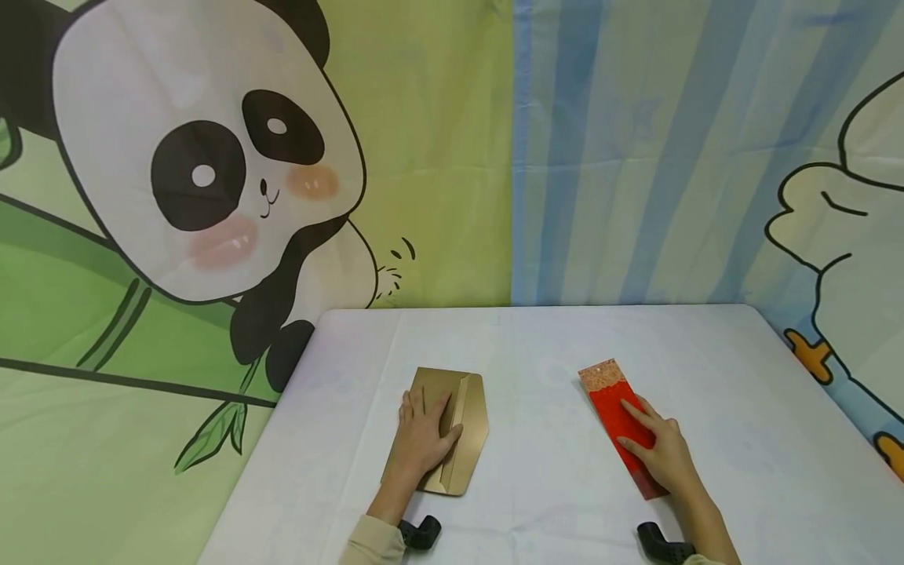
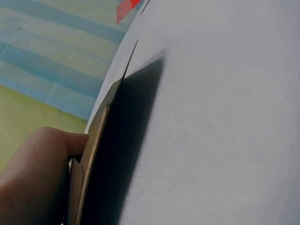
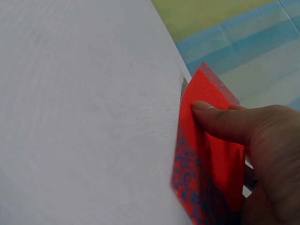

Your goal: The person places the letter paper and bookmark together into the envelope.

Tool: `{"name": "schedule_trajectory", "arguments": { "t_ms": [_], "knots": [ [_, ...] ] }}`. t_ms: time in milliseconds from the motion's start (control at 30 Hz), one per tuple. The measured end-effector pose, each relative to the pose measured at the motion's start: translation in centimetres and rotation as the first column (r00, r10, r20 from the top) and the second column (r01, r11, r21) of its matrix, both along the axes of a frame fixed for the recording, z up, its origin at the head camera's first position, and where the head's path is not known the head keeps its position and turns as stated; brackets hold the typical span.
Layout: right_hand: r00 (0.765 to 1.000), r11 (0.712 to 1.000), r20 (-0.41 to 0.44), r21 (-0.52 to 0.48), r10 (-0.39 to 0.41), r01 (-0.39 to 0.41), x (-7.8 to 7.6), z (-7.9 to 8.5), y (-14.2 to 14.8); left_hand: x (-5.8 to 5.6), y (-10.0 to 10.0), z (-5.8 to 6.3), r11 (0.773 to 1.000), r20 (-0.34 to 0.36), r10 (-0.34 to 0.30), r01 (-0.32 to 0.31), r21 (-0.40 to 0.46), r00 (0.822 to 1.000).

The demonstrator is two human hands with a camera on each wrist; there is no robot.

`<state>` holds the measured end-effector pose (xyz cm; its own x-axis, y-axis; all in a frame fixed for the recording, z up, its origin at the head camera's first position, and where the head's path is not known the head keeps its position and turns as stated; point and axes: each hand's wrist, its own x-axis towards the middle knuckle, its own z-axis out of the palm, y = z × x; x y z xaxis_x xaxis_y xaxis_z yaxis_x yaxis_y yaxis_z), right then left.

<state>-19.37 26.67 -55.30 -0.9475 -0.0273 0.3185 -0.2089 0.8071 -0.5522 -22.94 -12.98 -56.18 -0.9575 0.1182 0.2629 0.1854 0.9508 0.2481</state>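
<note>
A flat gold paper envelope [image 1: 475,420] shows a satin sheen, while a long red paper packet [image 1: 611,412] looks smooth.

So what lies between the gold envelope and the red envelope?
Only white tabletop lies between the gold envelope and the red envelope; the head view shows that stretch bare.

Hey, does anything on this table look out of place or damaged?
Nothing looks spilled or damaged. The red envelope in the right hand is angled askew to the white table, and the gold envelope under the left hand seems to have its flap open. With both being handled, neither seems worrying.
</note>
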Motion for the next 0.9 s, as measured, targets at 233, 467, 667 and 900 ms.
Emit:
{"name": "schedule_trajectory", "arguments": {
  "t_ms": [233, 467, 667, 900],
  "knots": [
    [0.999, 0.996, 0.042, -0.080, -0.028, 0.031, 0.0, 0.2, 0.2, 0.0, 0.0, 0.1, 1.000, 0.016, -0.001, 0.001, -0.007, 1.000],
    [0.975, 0.927, 0.223, -0.365, 0.002, 0.081, 0.5, 1.4, 0.5, 0.0, 0.0, 0.1, 1.000, 0.010, 0.002, -0.002, -0.001, 1.000],
    [0.870, 0.717, 0.448, -0.673, 0.204, 0.179, 0.6, 2.2, 0.2, 0.0, 0.0, 0.0, 1.000, 0.010, 0.002, -0.002, 0.006, 1.000],
    [0.815, 0.634, 0.465, -0.756, 0.346, 0.162, 0.0, 2.0, -2.8, 0.2, 0.0, 0.2, 1.000, 0.004, 0.000, 0.000, 0.011, 1.000]
  ]
}}
